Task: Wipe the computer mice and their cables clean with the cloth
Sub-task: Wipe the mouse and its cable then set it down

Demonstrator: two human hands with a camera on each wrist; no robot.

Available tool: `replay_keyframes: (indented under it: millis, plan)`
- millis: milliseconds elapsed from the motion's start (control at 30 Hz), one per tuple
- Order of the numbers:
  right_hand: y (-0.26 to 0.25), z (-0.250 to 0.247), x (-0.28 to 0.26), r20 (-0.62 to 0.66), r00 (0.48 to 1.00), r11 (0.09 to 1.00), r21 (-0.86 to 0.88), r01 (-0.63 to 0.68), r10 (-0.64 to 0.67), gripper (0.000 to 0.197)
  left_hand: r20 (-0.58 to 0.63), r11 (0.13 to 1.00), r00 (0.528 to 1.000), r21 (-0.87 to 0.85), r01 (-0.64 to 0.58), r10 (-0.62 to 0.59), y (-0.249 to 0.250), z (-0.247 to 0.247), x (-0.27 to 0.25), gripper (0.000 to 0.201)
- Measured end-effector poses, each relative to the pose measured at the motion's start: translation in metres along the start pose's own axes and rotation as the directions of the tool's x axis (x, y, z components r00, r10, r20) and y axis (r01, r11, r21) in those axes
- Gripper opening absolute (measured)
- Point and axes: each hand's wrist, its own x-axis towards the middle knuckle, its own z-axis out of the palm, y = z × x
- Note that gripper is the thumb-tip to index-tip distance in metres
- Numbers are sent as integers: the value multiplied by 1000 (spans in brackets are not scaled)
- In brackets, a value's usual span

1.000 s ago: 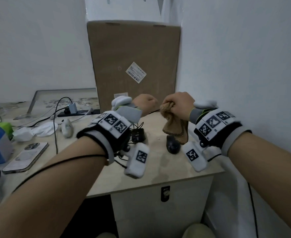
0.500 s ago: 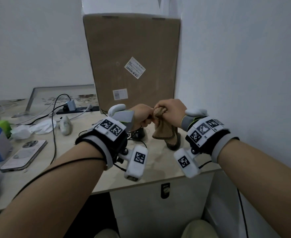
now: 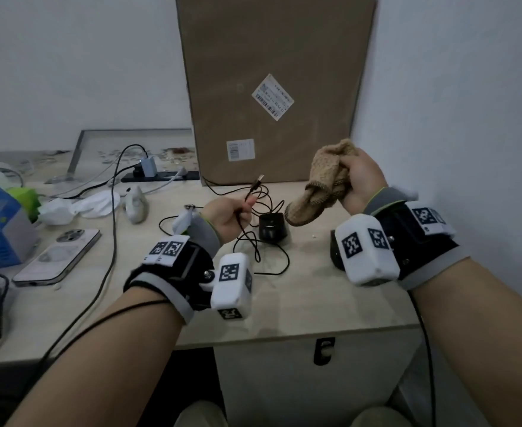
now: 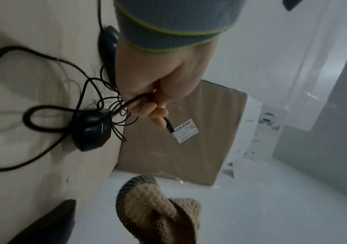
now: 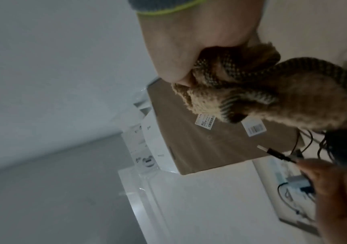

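No text is legible; the two barcode labels (image 3: 272, 97) on the cardboard box (image 3: 272, 57) are too small.

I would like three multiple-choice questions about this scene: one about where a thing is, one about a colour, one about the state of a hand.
1. Where is the black mouse?
A. on the desk, in front of the cardboard box
B. in the right hand
C. on the phone

2. What colour is the cloth?
A. blue
B. tan
C. white

3. What is the left hand doing?
A. lying flat on the desk
B. pinching the cable near its plug
C. gripping the cloth

Answers:
1 A: it sits on the desk before the box.
2 B: the bunched fabric is tan.
3 B: the cable runs through its fingers, while the right hand holds the cloth.
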Motion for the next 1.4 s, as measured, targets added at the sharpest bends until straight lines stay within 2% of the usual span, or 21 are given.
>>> replay_keyframes:
  millis: [100, 167, 267, 333, 500, 567, 667, 767, 1000, 1167, 1333, 1400]
  plan:
    - [19, 12, 15, 36, 991, 980, 153, -130, 126, 31, -4, 993, 1000, -120, -24, 23, 2, -10, 12, 29]
    - [30, 20, 19, 85, 982, 968, 176, -181, 169, 31, -1, 988, 1000, -150, -31, 31, 2, -14, 15, 29]
    - [53, 34, 29, 82, 969, 972, 28, -234, 231, 15, -3, 993, 999, -105, -49, 49, -1, -23, 30, 29]
    - [67, 38, 34, 89, 961, 965, -38, -258, 260, 16, -13, 995, 998, -77, -70, 69, -5, -27, 38, 27]
    - [92, 40, 45, 213, 945, 961, 63, -268, 249, 32, -32, 982, 982, 36, -183, 184, -11, -29, 49, 20]
    - [93, 41, 44, 261, 934, 958, 85, -274, 244, 28, -40, 969, 971, 88, -232, 236, -13, -29, 52, 18]
    - [91, 39, 39, 234, 959, 987, 6, -163, 157, 16, -57, 935, 948, 196, -296, 312, -16, -26, 53, 19]
    - [93, 37, 30, 276, 958, 996, -75, -57, 75, 10, -31, 905, 935, 263, -334, 354, -18, -24, 51, 18]
    - [96, 35, 24, 268, 963, 964, -264, 46, 28, 25, 57, 843, 921, 384, -377, 386, -20, -18, 43, 27]
    - [99, 37, 20, 235, 970, 922, -360, 144, -60, 33, 101, 789, 915, 476, -389, 390, -23, -14, 38, 24]
    - [100, 35, 23, 175, 981, 915, -377, 142, -80, 35, 150, 737, 905, 535, -412, 397, -24, -14, 36, 21]
    - [102, 32, 27, 103, 990, 919, -375, 124, -92, 35, 155, 740, 906, 531, -412, 394, -24, -13, 35, 19]
